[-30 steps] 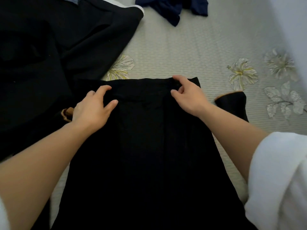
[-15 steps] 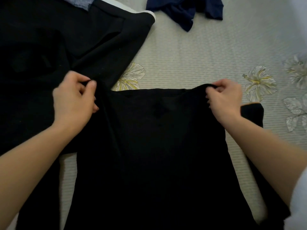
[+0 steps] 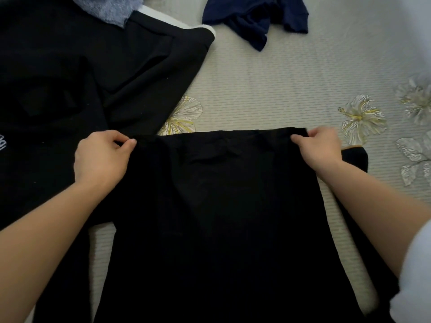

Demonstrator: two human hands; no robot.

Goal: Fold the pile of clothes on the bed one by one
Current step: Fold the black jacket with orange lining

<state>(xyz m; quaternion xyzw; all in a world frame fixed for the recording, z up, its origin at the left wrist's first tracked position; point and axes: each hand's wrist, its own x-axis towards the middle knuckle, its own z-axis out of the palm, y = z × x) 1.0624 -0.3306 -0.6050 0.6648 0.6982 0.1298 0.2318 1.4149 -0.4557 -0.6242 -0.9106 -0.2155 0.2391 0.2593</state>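
Pale, ribbed bedding printed with white and yellow flowers covers the bed (image 3: 279,85), which fills the head view, the only view given.

A black garment (image 3: 221,206) is spread flat on the bed directly below the camera, its far edge running straight across between the two hands and its near part passing out of the bottom of the frame. That far edge is pinched at its left corner by the left hand (image 3: 100,157), whose thumb and forefinger are closed on the cloth, and at its right corner by the right hand (image 3: 319,150), whose fingers (image 3: 298,138) are curled around the edge. The cloth between them is held fairly taut, with a few shallow creases near the middle.

As for progress, little is seen to be finished. No neatly folded stack is visible. A large heap of black clothing (image 3: 70,78) lies unfolded at the left, touching or overlapping the held garment's left side, with a grey-blue fuzzy item (image 3: 109,8) at its top edge. A crumpled navy garment (image 3: 254,17) lies well apart at the far end. The held piece is judged to be at an early fold, so most of the task appears to be left.

Of writing, only a fragment of white lettering or a logo (image 3: 2,142) is seen at the left frame edge on the black heap; it is cut off and cannot be read. No other label is visible.
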